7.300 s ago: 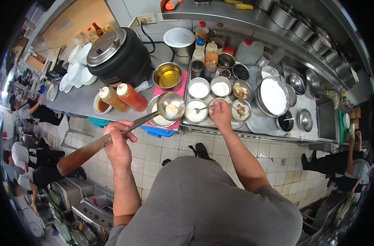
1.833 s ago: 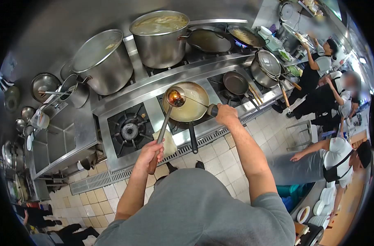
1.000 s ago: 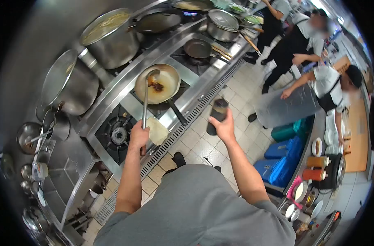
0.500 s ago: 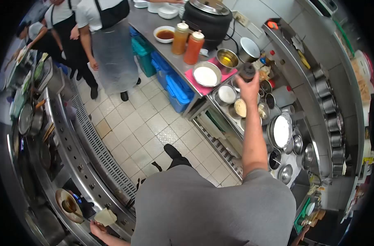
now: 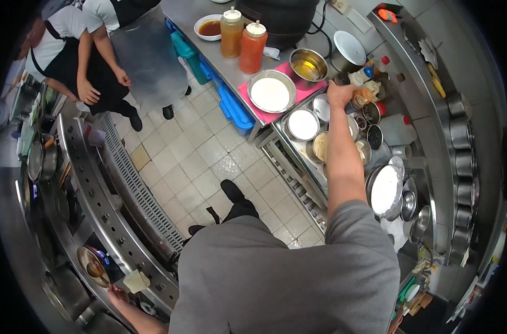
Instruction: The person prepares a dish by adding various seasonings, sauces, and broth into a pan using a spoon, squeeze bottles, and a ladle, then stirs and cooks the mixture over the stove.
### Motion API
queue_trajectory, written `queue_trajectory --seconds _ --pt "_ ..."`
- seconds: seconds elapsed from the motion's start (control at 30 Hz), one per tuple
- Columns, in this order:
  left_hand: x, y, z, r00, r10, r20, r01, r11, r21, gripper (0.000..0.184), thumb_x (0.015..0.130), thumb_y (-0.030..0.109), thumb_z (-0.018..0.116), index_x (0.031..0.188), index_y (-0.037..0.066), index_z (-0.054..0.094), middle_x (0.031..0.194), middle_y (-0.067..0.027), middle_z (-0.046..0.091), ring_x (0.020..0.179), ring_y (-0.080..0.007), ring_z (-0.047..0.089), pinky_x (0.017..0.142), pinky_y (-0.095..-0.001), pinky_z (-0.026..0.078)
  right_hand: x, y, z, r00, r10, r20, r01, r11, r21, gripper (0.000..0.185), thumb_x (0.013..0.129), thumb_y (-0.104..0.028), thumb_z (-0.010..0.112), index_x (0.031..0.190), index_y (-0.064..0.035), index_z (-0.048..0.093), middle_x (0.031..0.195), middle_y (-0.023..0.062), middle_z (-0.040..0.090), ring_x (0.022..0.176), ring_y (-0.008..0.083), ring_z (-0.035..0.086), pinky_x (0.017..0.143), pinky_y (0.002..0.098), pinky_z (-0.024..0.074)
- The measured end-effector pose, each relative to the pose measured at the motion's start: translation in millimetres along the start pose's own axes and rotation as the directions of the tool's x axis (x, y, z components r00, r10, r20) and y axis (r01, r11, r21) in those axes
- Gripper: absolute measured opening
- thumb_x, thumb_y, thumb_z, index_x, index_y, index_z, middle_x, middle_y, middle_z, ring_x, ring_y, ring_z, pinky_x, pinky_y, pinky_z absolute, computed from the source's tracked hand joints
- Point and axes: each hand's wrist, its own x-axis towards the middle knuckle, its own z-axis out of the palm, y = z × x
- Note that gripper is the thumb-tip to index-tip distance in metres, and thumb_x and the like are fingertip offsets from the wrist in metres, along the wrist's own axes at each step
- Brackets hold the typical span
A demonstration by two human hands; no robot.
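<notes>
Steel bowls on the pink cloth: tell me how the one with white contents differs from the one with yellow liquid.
The white-filled bowl holds something opaque; the yellow-liquid bowl holds something see-through. The white-filled bowl looks wider than the yellow-liquid bowl. The white-filled bowl sits nearer the counter's front edge, the yellow-liquid bowl farther back. Both are uncovered.

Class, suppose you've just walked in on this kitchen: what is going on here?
A cook stands between stove and counter, arms spread. The left hand holds a ladle in a pan over a blue flame. The right hand reaches to the bottles beside a bowl of yellow liquid; what its fingers grip is hard to make out.
</notes>
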Motion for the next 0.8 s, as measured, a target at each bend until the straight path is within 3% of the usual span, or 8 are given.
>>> queue_trajectory --seconds 0.2,0.23,0.3,0.33,0.4,0.43,0.63,0.8 --pt "-4 -9 -18 0.996 0.093 -0.013 -0.093 0.996 -0.017 0.020 0.105 0.026 0.049 0.089 0.017 0.053 0.061 0.0049 0.044 0.048 -0.0109 0.039 0.045 -0.0253 0.033 -14 -18 -116 0.939 -0.344 -0.022 0.331 0.918 -0.220 0.042 0.079 -0.030 0.079 0.109 -0.0019 0.071 0.107 0.0182 0.074 0.090 0.0368 0.072 0.078 0.0455 0.0560" --pt "-66 -8 39 0.959 0.073 -0.274 -0.085 0.996 -0.031 0.019 0.105 0.027 0.048 0.106 0.013 0.061 0.065 0.0044 0.045 0.053 -0.0105 0.041 0.050 -0.0266 0.038 2 22 -108 0.931 -0.351 0.099 0.364 0.912 -0.192 0.043 0.076 -0.028 0.080 0.110 -0.0040 0.075 0.107 0.0178 0.075 0.099 0.0380 0.071 0.088 0.0461 0.0540" --pt "-16 -14 -24 0.995 0.017 -0.100 -0.016 1.000 0.012 0.038 0.105 0.024 0.048 0.136 0.004 0.057 0.073 -0.0004 0.050 0.064 -0.0141 0.045 0.065 -0.0304 0.046 43 85 -78 0.890 -0.198 0.410 0.334 0.897 -0.290 0.072 0.074 -0.045 0.085 0.131 -0.0041 0.065 0.136 0.0179 0.064 0.124 0.0339 0.059 0.107 0.0440 0.0434" --pt "-5 -22 -39 0.996 0.093 -0.014 -0.094 0.992 -0.086 0.029 0.105 0.022 0.047 0.119 0.003 0.063 0.076 -0.0024 0.051 0.062 -0.0155 0.045 0.063 -0.0313 0.047 58 99 -65 0.879 -0.048 0.475 0.276 0.863 -0.423 0.080 0.075 -0.053 0.082 0.137 -0.0059 0.061 0.138 0.0150 0.064 0.126 0.0329 0.059 0.108 0.0432 0.0433" --pt "-1 -30 -54 0.984 0.167 0.063 -0.166 0.986 -0.024 0.018 0.102 0.016 0.053 0.098 0.002 0.064 0.072 -0.0034 0.053 0.059 -0.0172 0.050 0.059 -0.0336 0.046 102 162 -24 0.822 -0.457 0.341 0.569 0.636 -0.521 0.082 0.082 -0.060 0.073 0.144 -0.0095 0.055 0.138 0.0151 0.063 0.123 0.0326 0.061 0.108 0.0408 0.0447" --pt "-32 -24 -24 0.970 0.169 -0.174 -0.166 0.986 0.035 0.014 0.099 0.012 0.059 0.088 0.004 0.063 0.071 -0.0051 0.056 0.059 -0.0175 0.054 0.054 -0.0344 0.043 155 207 1 0.802 -0.091 0.590 0.509 0.621 -0.596 0.083 0.084 -0.068 0.066 0.130 0.0012 0.065 0.126 0.0210 0.068 0.112 0.0351 0.066 0.100 0.0449 0.0495" --pt "-76 -14 -12 0.923 0.291 -0.251 -0.181 0.906 0.384 0.017 0.091 0.016 0.067 0.084 0.001 0.063 0.069 -0.0057 0.061 0.052 -0.0162 0.056 0.048 -0.0342 0.045 31 71 -57 0.900 -0.233 0.368 0.404 0.762 -0.506 0.077 0.088 -0.061 0.064 0.131 0.0024 0.063 0.128 0.0211 0.066 0.114 0.0351 0.065 0.101 0.0452 0.0495" --pt "-51 -25 -53 0.914 0.346 -0.211 -0.203 0.841 0.501 0.024 0.090 0.017 0.069 0.101 -0.004 0.066 0.073 -0.0089 0.065 0.055 -0.0186 0.062 0.051 -0.0361 0.051 -71 -66 -131 0.850 -0.504 0.155 0.519 0.851 -0.081 0.072 0.091 -0.056 0.062 0.132 0.0034 0.061 0.130 0.0212 0.065 0.115 0.0350 0.064 0.101 0.0454 0.0494"
